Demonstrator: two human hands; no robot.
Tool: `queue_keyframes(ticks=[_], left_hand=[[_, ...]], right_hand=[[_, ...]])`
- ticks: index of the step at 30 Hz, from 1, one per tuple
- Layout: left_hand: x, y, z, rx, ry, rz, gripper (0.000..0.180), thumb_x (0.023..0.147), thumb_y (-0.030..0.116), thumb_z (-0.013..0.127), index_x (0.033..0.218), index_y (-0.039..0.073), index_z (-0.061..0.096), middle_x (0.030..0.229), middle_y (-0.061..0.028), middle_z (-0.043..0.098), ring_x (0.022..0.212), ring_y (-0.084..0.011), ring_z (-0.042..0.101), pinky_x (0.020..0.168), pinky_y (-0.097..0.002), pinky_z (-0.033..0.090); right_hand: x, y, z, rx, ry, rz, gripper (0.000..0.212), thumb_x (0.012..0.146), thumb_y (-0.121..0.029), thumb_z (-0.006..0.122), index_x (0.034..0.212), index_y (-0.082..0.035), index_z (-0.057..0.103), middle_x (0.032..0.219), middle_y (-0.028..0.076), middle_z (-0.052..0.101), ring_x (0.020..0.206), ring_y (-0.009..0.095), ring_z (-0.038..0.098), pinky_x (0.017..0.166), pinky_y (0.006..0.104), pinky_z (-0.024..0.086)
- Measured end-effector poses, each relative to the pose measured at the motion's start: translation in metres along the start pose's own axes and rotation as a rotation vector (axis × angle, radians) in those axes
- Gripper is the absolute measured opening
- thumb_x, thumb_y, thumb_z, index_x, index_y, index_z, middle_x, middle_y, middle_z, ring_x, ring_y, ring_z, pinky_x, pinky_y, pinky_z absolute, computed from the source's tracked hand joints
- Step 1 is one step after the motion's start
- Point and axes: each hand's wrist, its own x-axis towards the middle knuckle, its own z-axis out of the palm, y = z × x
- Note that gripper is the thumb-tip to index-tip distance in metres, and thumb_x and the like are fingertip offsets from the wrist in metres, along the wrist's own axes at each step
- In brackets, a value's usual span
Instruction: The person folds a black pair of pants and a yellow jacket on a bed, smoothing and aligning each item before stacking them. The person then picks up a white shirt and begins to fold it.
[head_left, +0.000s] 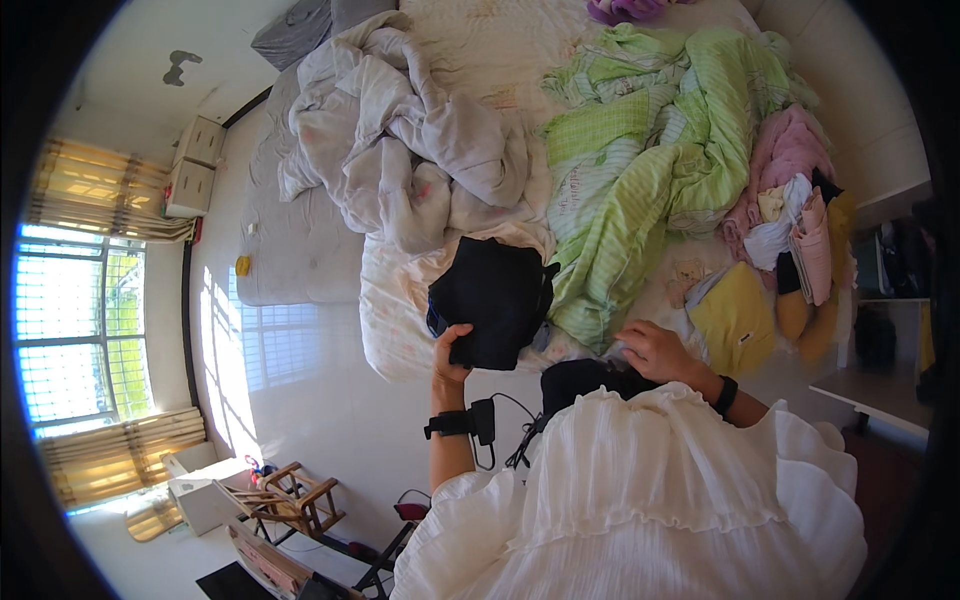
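Indoors, bed (390,318) rumpled, floor (228,370) sunlit; left grip (452,352) clasps black cloth (490,305); right grip (656,352) unclear.

Bed (385,325) directly ahead. Garment (490,300) on its near edge, left hand (455,350) at garment's near side. Right hand (650,350) further right, by quilt's (660,170) near end. Quilt on bed's right half, blanket (410,130) on left, partly over adjoining mattress (300,275). Clothes pile (785,225) right of quilt. Window (75,325) far left, between curtains (100,190). Chair (322,492) lower left.
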Motion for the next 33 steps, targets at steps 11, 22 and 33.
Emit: queue_keyframes(ticks=[11,22,33], left_hand=[[0.099,0.048,-0.116,1.050,0.462,-0.159,0.077,0.070,0.041,0.076,0.130,0.006,0.044,0.114,-0.0112,0.056,0.097,-0.0256,0.058,0.074,-0.0397,0.049],[0.107,0.024,-0.130,1.357,0.254,0.205,0.061,0.081,0.025,0.067,0.125,-0.011,0.044,0.119,-0.0205,0.056,0.109,-0.0249,0.054,0.094,-0.0315,0.040],[0.120,0.060,-0.155,1.833,0.447,0.236,0.061,0.075,0.034,0.068,0.112,-0.012,0.055,0.109,-0.0273,0.060,0.101,-0.0395,0.058,0.088,-0.0414,0.045]], right_hand=[[-0.036,-0.020,0.057,0.010,-0.031,0.472,0.024,0.080,-0.017,0.058,0.101,-0.007,0.061,0.095,0.012,0.060,0.085,0.030,0.060,0.072,0.0389,0.049],[-0.042,-0.034,0.075,0.036,0.026,0.705,0.026,0.082,-0.023,0.053,0.101,-0.008,0.062,0.091,0.013,0.063,0.087,0.032,0.059,0.073,0.0419,0.049],[-0.126,0.047,0.075,0.131,0.081,1.086,0.030,0.080,-0.024,0.052,0.103,-0.008,0.062,0.097,0.014,0.065,0.091,0.032,0.060,0.079,0.0415,0.048]])
